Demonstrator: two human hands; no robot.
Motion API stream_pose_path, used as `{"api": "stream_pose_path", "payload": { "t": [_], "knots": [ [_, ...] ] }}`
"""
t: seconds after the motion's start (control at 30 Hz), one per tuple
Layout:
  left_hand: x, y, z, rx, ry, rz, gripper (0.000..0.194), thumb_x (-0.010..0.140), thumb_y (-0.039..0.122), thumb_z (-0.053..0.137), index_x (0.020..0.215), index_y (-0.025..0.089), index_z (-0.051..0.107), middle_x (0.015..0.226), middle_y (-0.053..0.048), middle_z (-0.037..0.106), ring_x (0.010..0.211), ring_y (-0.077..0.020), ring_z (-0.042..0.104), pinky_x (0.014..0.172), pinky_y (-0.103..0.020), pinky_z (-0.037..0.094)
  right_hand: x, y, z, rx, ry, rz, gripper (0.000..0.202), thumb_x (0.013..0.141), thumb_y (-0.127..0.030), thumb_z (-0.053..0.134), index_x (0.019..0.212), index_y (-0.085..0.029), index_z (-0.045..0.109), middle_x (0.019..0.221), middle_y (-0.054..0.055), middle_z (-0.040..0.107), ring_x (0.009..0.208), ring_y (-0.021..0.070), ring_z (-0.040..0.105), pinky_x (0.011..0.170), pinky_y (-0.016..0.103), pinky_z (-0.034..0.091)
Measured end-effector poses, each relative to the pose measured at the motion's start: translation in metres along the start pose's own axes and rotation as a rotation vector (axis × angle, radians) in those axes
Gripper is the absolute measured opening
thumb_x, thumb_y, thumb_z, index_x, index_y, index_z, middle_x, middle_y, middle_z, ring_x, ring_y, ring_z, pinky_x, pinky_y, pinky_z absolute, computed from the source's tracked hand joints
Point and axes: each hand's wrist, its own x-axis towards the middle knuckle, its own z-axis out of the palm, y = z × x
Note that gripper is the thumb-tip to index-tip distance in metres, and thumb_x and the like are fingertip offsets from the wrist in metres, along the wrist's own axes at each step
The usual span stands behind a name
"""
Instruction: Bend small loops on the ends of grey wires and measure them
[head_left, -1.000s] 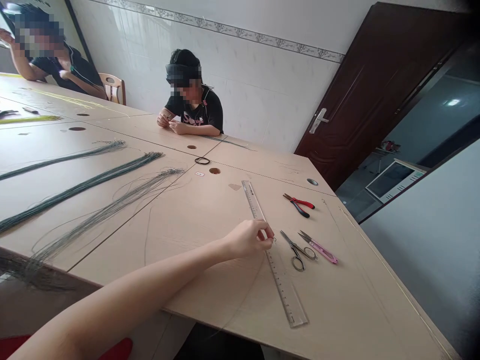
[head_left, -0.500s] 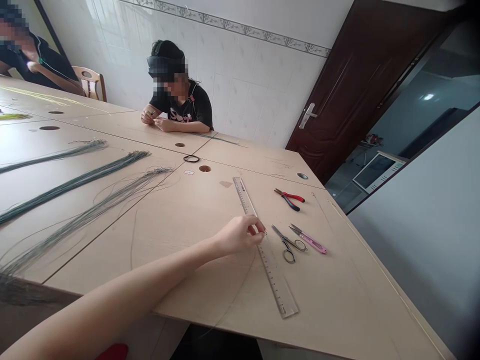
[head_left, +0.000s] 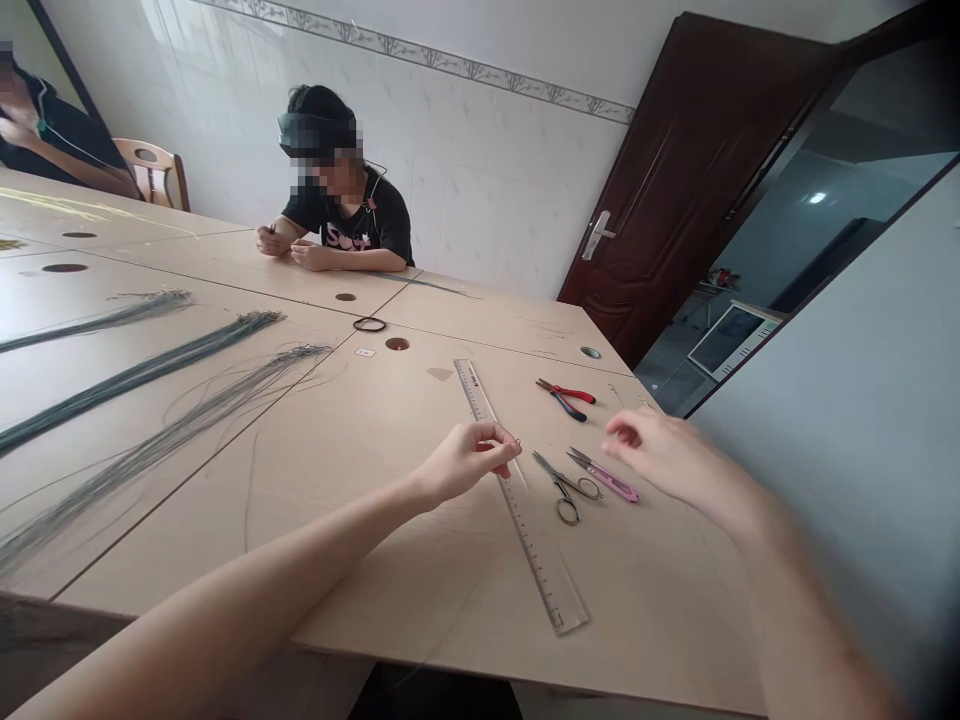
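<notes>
My left hand (head_left: 480, 455) hovers over the middle of the clear ruler (head_left: 536, 550), thumb and index finger pinched on a thin wire (head_left: 517, 444) whose small loop end sticks out past the fingertips. Most of that wire's length is too faint to follow. On the right, my right hand (head_left: 645, 450) is somewhat blurred, its fingers loosely curled and apart, with nothing visible in them. Closest to it are the pink-handled snips (head_left: 611, 482) and the red and black pliers (head_left: 566, 398). Metal scissors (head_left: 568, 488) lie between the ruler and the snips.
Bundles of thin grey-green wire (head_left: 150, 375) lie across the left of the table (head_left: 360, 590). A black ring (head_left: 370, 324) and a small white label (head_left: 365, 352) are beside a round table hole (head_left: 397, 343). A co-worker (head_left: 345, 200) sits opposite; another person (head_left: 52, 130) is at far left.
My right hand has come into view from the right, beside the snips and pliers. My left hand still pinches the wire above the ruler. The whole view has shifted slightly.
</notes>
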Motion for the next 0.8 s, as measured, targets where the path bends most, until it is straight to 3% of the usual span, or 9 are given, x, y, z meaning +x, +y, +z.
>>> {"api": "stream_pose_path", "payload": {
  "t": [0.13,0.27,0.43,0.53,0.7,0.77,0.8],
  "knots": [
    [-0.001,0.004,-0.001,-0.062,0.012,0.037,0.02,0.083,0.034,0.055,0.076,0.015,0.056,0.078,0.0,0.058,0.068,-0.0119,0.059,0.07,-0.027,0.043,0.023,0.008,0.024,0.01,-0.177,0.078,0.017,0.074,-0.034,0.066,0.075,-0.017,0.063,0.063,0.002,0.062,0.054,0.0133,0.054,0.052,0.026,0.039],
    [-0.003,0.012,-0.001,-0.122,0.033,0.087,0.017,0.084,0.03,0.055,0.076,0.016,0.054,0.079,0.001,0.057,0.063,-0.009,0.055,0.068,-0.026,0.041,0.031,0.019,0.05,0.02,-0.251,0.12,0.019,0.078,-0.035,0.061,0.079,-0.016,0.06,0.06,-0.003,0.057,0.047,0.0097,0.047,0.049,0.024,0.036],
    [-0.008,0.02,0.0,-0.222,0.015,0.118,0.013,0.085,0.026,0.057,0.076,0.017,0.055,0.057,0.004,0.054,0.065,-0.0117,0.054,0.068,-0.026,0.04,0.03,0.029,0.06,0.044,-0.269,0.123,0.018,0.079,-0.029,0.055,0.065,-0.018,0.053,0.055,-0.001,0.054,0.042,0.0101,0.043,0.045,0.024,0.03],
    [-0.01,0.021,0.0,-0.281,0.004,0.123,0.015,0.086,0.026,0.057,0.075,0.017,0.055,0.061,0.003,0.056,0.061,-0.0097,0.052,0.067,-0.026,0.04,0.034,0.026,0.057,0.101,-0.167,0.107,0.025,0.083,-0.026,0.049,0.058,-0.019,0.046,0.049,0.0,0.049,0.043,0.0128,0.043,0.048,0.027,0.028],
    [-0.012,0.021,0.003,-0.312,-0.044,0.166,0.014,0.086,0.025,0.058,0.076,0.016,0.056,0.067,0.002,0.059,0.058,-0.0079,0.052,0.066,-0.025,0.042,0.022,-0.005,0.047,0.391,0.012,0.022,0.029,0.095,-0.034,0.024,0.09,-0.02,0.049,0.066,0.0,0.051,0.056,0.0134,0.052,0.053,0.025,0.037],
    [-0.014,0.022,0.004,-0.32,-0.071,0.195,0.013,0.087,0.024,0.058,0.076,0.016,0.057,0.062,0.002,0.057,0.058,-0.0091,0.053,0.066,-0.025,0.043,0.007,-0.021,0.044,0.57,-0.014,-0.02,0.037,0.096,-0.043,0.018,0.103,-0.022,0.047,0.062,-0.004,0.041,0.046,0.0101,0.043,0.044,0.022,0.035],
    [-0.015,0.023,0.005,-0.329,-0.087,0.201,0.013,0.087,0.024,0.058,0.076,0.017,0.057,0.062,0.002,0.056,0.058,-0.0094,0.053,0.065,-0.025,0.044,-0.001,-0.028,0.043,0.804,-0.072,-0.041,0.037,0.095,-0.049,0.024,0.104,-0.022,0.048,0.06,-0.006,0.035,0.04,0.0079,0.032,0.037,0.02,0.027]
  ]
}}
